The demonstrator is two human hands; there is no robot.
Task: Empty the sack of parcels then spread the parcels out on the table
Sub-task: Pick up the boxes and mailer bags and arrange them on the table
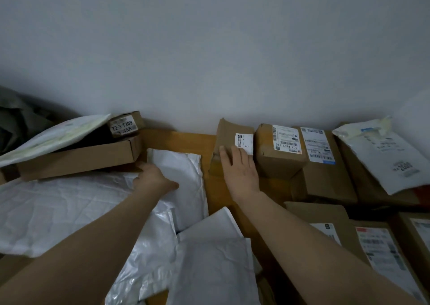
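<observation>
1. right hand (239, 165) lies flat and open, palm down, on the near face of a small brown parcel (230, 146) that stands tilted at the far middle of the surface (218, 197); the fingers are spread and grip nothing, they only press.
2. our left hand (153, 176) reaches to the far edge of a white mailer (183, 176), fingers curled toward the gap under the flat carton (76, 158); whether they have actually pinched the mailer's edge we cannot tell, as the fingertips are hidden.
3. the white mailer's long axis runs near to far, and it lies directly under and just right of the left hand, so we judge that hand the nearer one for sliding it.
4. a bare strip of the surface runs between the mailer and the small brown parcel; we judge this the free room that the next move turns on.
5. parcels are already out: white bags (58, 207) overlap at the near left, and labelled boxes (279, 151) stand touching one another at the far right.
6. a dark crumpled shape at the far left may be the sack (18, 123); we cannot be sure.
7. the left pile still overlaps, so we judge the spreading only partly done.
</observation>
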